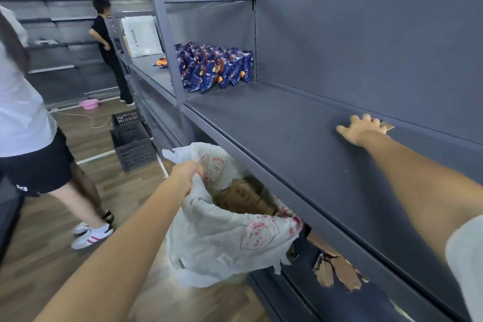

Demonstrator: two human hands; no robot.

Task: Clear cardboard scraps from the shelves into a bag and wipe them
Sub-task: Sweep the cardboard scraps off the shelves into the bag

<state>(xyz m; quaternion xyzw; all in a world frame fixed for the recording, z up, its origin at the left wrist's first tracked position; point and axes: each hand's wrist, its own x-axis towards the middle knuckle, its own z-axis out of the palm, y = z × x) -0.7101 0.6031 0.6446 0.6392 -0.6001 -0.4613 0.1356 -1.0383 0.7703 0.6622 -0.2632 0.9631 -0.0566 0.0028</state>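
Reaching to the back of the shelf [274, 123], R hand [362, 129] lies palm-down w/ fingers splayed and thumb out wide. It isn't clenched and nothing is pinched as far as can be seen. Its fingertips sit at the seam where the shelf meets the back panel [366, 55]. A cardboard scrap [388, 127] pokes out just past the fingertips on the little-finger side, touching them or partly under them; can't tell how much is covered. It looks thin and flat, w/ its long axis along the seam, i.e. across the fingers, not in line w/ the forearm.

L hand [187, 175] is well apart, nearer the body and lower. Its fist grips the rim of the white bag [224, 243], holding the mouth open below the shelf's front edge. Brown cardboard [245, 197] is already inside.

Key relation, my read: the scrap is on the far side of R hand, and the bag is on the near side, below the forearm. So only R hand is in reach. It prob. needs to rake or pinch the scrap toward the palm, then draw it back over the front lip & drop it in. Risk: a flat piece at the seam could slip under the fingers.

More torn scraps [337, 269] lie on the shelf below R forearm, beside the bag. No cloth in view, so wiping is not yet begun.
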